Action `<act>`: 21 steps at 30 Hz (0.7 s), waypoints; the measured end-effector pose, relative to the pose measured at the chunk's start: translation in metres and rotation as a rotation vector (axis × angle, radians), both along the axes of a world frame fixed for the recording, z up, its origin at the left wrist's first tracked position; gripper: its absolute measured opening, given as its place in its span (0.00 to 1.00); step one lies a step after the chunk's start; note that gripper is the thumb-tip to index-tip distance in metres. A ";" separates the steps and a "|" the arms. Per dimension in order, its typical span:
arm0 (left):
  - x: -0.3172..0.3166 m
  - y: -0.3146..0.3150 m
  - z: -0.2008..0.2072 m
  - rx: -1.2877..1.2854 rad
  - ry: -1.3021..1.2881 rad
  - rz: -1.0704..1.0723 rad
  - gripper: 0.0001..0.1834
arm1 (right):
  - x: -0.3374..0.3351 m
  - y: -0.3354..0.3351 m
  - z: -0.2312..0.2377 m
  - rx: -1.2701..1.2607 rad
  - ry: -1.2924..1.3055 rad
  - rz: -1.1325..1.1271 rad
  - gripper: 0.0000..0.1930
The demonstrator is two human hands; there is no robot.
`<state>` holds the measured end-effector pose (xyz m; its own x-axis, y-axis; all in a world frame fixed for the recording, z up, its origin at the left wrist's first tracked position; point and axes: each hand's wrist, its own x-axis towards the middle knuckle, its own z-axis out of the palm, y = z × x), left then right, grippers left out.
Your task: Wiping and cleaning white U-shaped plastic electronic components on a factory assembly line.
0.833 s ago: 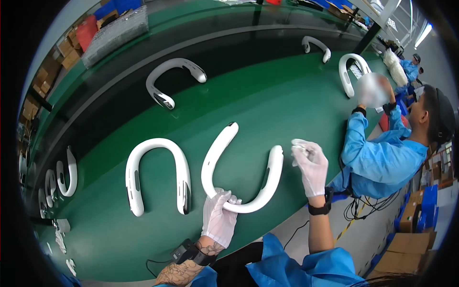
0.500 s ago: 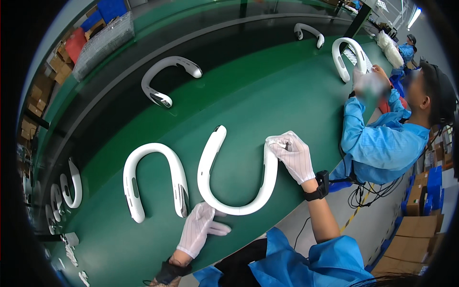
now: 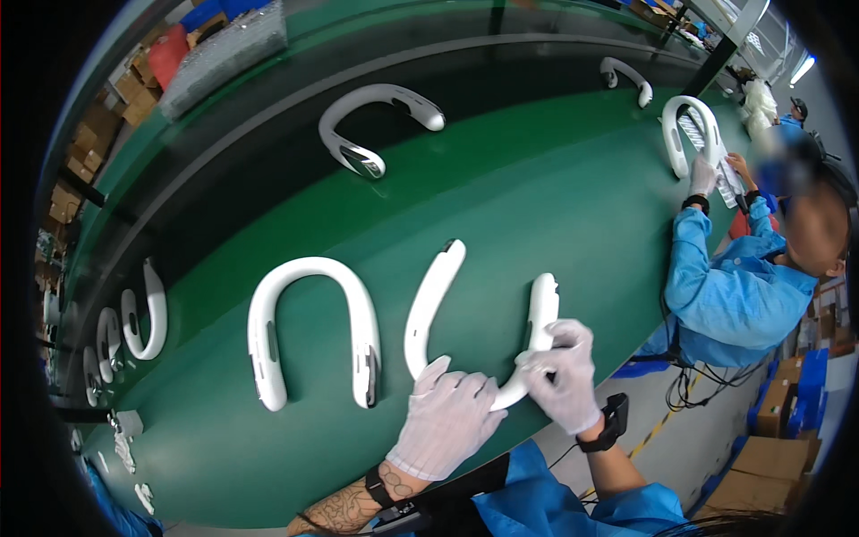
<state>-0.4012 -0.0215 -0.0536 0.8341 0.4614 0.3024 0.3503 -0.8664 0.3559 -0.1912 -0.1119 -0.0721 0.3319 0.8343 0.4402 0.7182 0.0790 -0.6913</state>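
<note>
A white U-shaped neck fan (image 3: 436, 291) lies on the green table before me, its curve toward me and both ends pointing away. My left hand (image 3: 447, 425), in a thin striped white glove, is closed over the bottom of that curve and hides much of it. On the lower part of its right arm, my gloved right hand (image 3: 565, 376) has thumb and fingertips pinched against the shell. Whether a small part is between those fingers I cannot tell. Just left of my hands a second white neck fan (image 3: 313, 267) lies the other way round, curve away from me.
Beyond lies a grey-looking neck fan (image 3: 385, 94) on the dark strip, with another (image 3: 626, 70) farther right. Several more stand at far left, near small white scraps (image 3: 123, 447). To the right, a co-worker in blue holds a neck fan (image 3: 693, 106).
My left hand has come up from beside the fan onto its curve. My right hand has slid from the right arm's tip down toward the bend. The whole view has shifted.
</note>
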 end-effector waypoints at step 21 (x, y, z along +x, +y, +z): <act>0.000 0.002 -0.011 0.037 0.047 0.011 0.19 | 0.006 -0.006 0.019 -0.210 0.606 0.019 0.08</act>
